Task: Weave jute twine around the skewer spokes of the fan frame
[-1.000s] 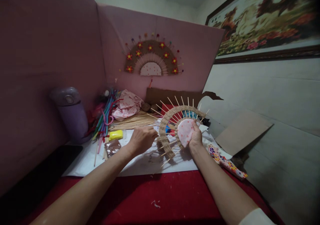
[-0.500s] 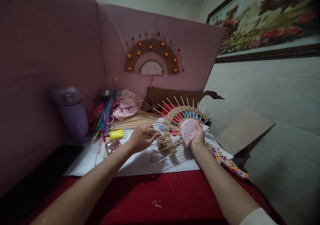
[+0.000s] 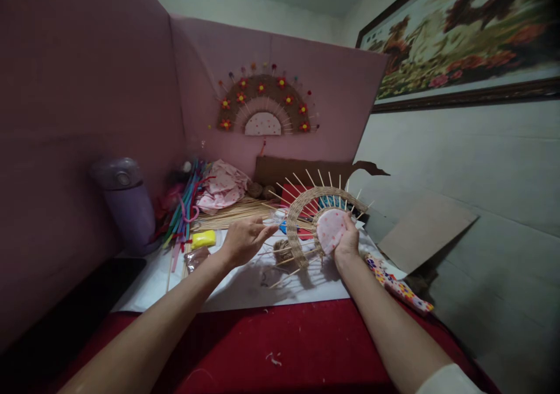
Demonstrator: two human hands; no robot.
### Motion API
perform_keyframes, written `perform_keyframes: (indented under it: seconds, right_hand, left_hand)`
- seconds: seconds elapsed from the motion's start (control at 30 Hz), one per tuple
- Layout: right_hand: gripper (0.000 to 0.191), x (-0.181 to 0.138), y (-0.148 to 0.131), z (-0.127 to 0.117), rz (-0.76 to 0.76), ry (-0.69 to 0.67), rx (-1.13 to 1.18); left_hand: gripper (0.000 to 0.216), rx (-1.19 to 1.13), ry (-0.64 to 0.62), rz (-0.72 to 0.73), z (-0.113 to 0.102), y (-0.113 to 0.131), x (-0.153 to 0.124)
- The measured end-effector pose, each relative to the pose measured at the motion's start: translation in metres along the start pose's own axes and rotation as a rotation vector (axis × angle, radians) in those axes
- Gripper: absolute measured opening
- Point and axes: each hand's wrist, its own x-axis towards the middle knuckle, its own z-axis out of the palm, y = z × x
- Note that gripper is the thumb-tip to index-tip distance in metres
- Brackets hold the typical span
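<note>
at left, a purple bottle (image 3: 126, 210) stands beside coloured pipe cleaners (image 3: 181, 213), with a yellow packet (image 3: 203, 239) nearer the middle. the left hand (image 3: 245, 242) is narrowed, its fingertips at the stick ends of a woven half-round fan (image 3: 294, 227) (whether they pinch anything cannot be told). the fan, above a white sheet (image 3: 245, 295), is gripped at its dotted centre (image 3: 330, 229) by the right hand (image 3: 347, 242).

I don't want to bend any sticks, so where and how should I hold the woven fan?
I'd grip the woven fan by its spotted half-round centre, coming from the right, thumb on front, as the right hand does: its straight edge faces there, while sticks radiate from its curved side.
</note>
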Motion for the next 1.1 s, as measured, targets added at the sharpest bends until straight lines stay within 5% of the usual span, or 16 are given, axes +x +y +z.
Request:
perform_keyframes:
  seconds: [0.23, 0.37, 0.73, 1.1]
  right_hand:
    - [0.030, 0.007, 0.001, -0.005, 0.021, 0.008, 0.014]
    - [0.032, 0.009, 0.002, -0.007, 0.015, 0.006, 0.020]
    - [0.033, 0.003, 0.001, -0.004, 0.014, -0.005, 0.003]
    - [0.036, 0.007, 0.002, -0.006, -0.021, 0.029, -0.001]
  left_hand:
    - [0.061, -0.721, -0.059, -0.333, 0.002, -0.005, 0.004]
    - [0.059, -0.937, -0.034, -0.441, 0.003, -0.010, 0.004]
    - [0.025, -0.914, 0.007, -0.407, 0.021, -0.011, 0.005]
    - [0.031, -0.674, -0.169, -0.231, 0.040, -0.016, -0.002]
